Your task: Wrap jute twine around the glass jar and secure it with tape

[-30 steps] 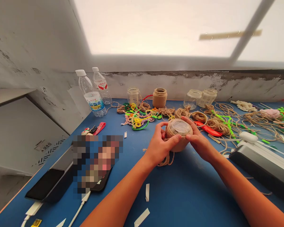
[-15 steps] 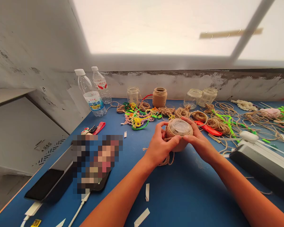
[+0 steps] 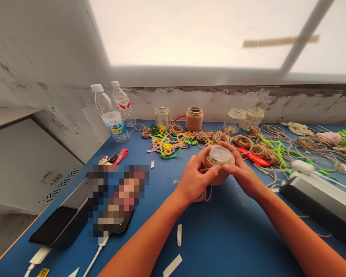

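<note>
Twine-wrapped jar (image 3: 217, 171) gripped between left hand (image 3: 194, 179) and right hand (image 3: 242, 177), both curled closely around it, above blue bench (image 3: 219, 238). Loose twine (image 3: 203, 196) trailing beneath left hand. Beyond, on the bench, tangled pipe cleaners (image 3: 167, 146), red plastic tool (image 3: 253, 157) and second wrapped jar (image 3: 194, 119).

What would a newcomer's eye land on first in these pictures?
The twine-wrapped jar stands out first, gripped between the left hand and right hand at the centre of the blue table. Just beyond it lies a bright tangle of pipe cleaners, with loose jute twine spread to the right.
</note>
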A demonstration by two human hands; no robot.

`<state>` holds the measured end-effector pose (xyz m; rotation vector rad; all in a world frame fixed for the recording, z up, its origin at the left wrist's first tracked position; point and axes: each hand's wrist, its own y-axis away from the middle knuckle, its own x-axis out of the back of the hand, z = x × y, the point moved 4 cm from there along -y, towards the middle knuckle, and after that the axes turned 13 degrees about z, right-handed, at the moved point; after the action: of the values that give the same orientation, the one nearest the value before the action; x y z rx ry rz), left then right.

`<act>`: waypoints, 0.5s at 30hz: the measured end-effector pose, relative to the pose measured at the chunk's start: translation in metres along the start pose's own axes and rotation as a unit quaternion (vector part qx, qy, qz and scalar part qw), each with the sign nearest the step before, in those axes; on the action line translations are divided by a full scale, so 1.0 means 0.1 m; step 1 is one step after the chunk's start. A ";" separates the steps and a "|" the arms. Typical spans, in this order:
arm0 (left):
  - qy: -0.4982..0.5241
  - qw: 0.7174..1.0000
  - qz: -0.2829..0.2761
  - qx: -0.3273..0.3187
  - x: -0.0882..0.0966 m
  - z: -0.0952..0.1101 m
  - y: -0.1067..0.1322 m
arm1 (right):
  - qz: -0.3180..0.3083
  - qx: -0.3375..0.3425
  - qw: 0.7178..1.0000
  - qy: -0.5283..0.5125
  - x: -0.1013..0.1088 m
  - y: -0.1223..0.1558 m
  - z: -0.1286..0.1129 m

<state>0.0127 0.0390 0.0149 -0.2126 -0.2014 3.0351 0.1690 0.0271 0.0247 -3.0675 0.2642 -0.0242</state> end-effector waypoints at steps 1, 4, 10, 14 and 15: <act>-0.002 1.000 0.002 0.001 0.00 -0.01 0.00 | 0.000 0.000 1.000 0.004 0.00 0.00 -0.01; -0.001 1.000 0.000 -0.001 0.01 -0.01 -0.01 | 0.002 0.004 1.000 0.016 0.00 -0.01 -0.03; -0.005 1.000 0.004 -0.003 0.01 -0.01 -0.01 | -0.005 0.021 0.999 0.044 0.02 -0.02 -0.03; -0.008 1.000 0.005 0.001 0.00 -0.01 0.00 | -0.011 0.039 0.998 0.049 0.04 -0.03 0.00; -0.007 1.000 0.006 0.001 0.00 -0.01 0.00 | -0.012 0.041 0.998 0.050 0.05 -0.03 0.01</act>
<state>0.0127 0.0387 0.0142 -0.1930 -0.1978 3.0500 0.1744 0.0296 0.0244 -2.9926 0.2245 -0.1865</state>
